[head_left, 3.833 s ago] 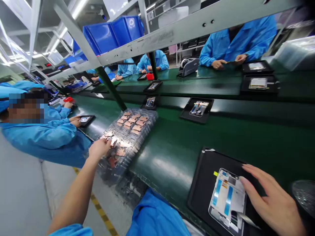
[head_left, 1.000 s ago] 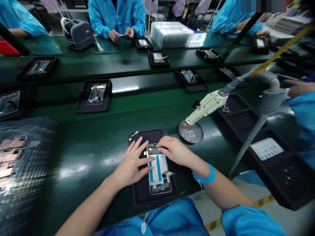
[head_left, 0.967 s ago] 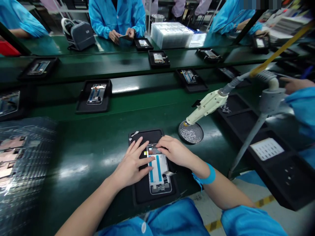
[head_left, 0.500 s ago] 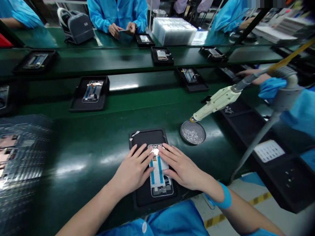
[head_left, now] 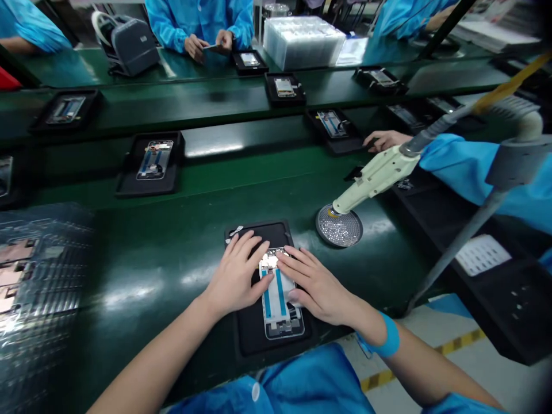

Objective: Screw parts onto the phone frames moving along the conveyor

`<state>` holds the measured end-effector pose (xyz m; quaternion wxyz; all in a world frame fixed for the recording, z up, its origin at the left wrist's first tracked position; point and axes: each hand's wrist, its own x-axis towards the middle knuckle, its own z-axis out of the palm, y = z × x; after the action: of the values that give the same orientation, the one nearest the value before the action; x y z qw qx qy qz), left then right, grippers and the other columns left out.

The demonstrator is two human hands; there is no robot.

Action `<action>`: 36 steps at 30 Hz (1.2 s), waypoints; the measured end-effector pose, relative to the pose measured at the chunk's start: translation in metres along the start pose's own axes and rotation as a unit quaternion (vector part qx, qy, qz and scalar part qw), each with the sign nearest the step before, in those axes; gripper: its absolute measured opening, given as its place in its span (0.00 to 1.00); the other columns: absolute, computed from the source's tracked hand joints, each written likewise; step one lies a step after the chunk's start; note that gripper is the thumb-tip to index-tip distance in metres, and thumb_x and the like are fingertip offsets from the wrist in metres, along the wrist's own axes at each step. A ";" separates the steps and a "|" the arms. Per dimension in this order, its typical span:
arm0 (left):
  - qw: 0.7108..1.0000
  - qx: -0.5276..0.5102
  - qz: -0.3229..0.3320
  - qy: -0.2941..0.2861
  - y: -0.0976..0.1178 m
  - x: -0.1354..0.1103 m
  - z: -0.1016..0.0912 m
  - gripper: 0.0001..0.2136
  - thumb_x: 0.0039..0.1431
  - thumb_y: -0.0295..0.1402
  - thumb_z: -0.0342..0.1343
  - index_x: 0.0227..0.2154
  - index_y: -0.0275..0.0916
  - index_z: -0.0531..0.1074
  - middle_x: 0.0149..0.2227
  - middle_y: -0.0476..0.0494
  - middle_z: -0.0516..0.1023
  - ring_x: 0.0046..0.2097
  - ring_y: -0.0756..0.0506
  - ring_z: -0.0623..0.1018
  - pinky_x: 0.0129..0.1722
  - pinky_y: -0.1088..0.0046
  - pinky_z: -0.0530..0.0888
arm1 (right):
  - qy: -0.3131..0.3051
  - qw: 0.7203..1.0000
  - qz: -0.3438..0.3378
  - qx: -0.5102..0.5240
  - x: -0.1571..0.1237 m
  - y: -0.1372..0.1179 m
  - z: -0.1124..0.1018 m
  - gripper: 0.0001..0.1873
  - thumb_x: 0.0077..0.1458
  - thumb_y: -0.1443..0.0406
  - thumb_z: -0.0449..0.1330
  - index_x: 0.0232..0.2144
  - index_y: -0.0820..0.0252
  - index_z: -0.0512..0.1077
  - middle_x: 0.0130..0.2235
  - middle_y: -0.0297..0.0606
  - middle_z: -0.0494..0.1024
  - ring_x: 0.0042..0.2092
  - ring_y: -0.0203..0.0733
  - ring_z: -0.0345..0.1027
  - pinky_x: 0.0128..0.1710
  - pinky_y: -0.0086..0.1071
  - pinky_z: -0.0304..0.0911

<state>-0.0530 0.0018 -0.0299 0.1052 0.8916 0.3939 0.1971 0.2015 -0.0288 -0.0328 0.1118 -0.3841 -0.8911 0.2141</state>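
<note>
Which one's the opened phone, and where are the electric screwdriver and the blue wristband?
Opened phone (head_left: 275, 300): head view, white midsection.
Electric screwdriver (head_left: 376, 177): head view, cream body.
Blue wristband (head_left: 391, 337): head view, outer face.

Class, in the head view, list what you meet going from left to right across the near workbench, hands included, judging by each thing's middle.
Clear plastic tray → left hand → phone frame → right hand → blue wristband → white sheet.

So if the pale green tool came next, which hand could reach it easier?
Probably the right hand: the pale green tool is on that side, while the left hand is farther off, across the phone frame.
</note>
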 end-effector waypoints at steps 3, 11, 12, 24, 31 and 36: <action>1.000 0.008 0.005 -0.018 -0.002 0.006 -0.001 0.24 0.68 0.42 0.54 0.61 0.34 0.67 0.60 0.31 0.71 0.68 0.30 0.63 0.67 0.41 0.61 | 0.006 1.000 -0.003 0.021 0.000 0.002 0.002 0.31 0.71 0.55 0.47 0.71 0.55 0.50 0.72 0.41 0.54 0.74 0.52 0.40 0.70 0.61 0.48; 1.000 0.020 0.016 -0.010 0.000 0.001 0.000 0.17 0.70 0.39 0.53 0.56 0.39 0.73 0.60 0.35 0.74 0.68 0.32 0.64 0.65 0.44 0.65 | 0.021 0.999 -0.001 0.033 0.001 0.002 0.001 0.31 0.71 0.56 0.48 0.71 0.52 0.50 0.71 0.42 0.57 0.74 0.52 0.43 0.69 0.62 0.50; 1.000 0.024 0.013 -0.008 0.001 0.000 0.001 0.17 0.70 0.39 0.53 0.56 0.39 0.74 0.60 0.34 0.74 0.68 0.32 0.64 0.65 0.44 0.66 | 0.020 0.999 -0.001 0.035 0.001 0.002 0.000 0.31 0.71 0.56 0.49 0.71 0.53 0.50 0.71 0.42 0.57 0.74 0.52 0.43 0.69 0.62 0.50; 0.996 0.082 -0.022 0.009 0.012 -0.001 0.005 0.17 0.70 0.38 0.51 0.56 0.38 0.75 0.62 0.29 0.71 0.69 0.28 0.63 0.62 0.41 0.68 | 0.123 0.985 -0.014 0.123 -0.001 0.005 -0.008 0.25 0.71 0.55 0.48 0.65 0.53 0.64 0.64 0.43 0.70 0.68 0.51 0.59 0.67 0.59 0.56; 0.997 0.072 -0.026 0.013 0.007 -0.005 0.008 0.18 0.70 0.38 0.51 0.55 0.39 0.76 0.63 0.30 0.70 0.69 0.29 0.63 0.62 0.40 0.67 | 0.601 0.771 0.206 0.037 0.022 0.044 -0.058 0.27 0.65 0.57 0.56 0.64 0.50 0.60 0.67 0.47 0.61 0.69 0.55 0.55 0.65 0.59 0.59; 0.998 0.061 -0.029 0.004 0.008 0.005 0.013 0.18 0.70 0.38 0.50 0.56 0.39 0.75 0.64 0.31 0.70 0.68 0.30 0.64 0.63 0.39 0.66 | 0.578 0.767 0.185 0.210 0.066 0.088 -0.094 0.32 0.54 0.54 0.68 0.57 0.55 0.65 0.52 0.45 0.76 0.48 0.47 0.76 0.50 0.46 0.74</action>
<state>-0.0390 -0.0007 -0.0373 0.0544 0.8838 0.4311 0.1734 0.2465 0.1011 0.0112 0.6416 -0.5598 -0.5023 0.1506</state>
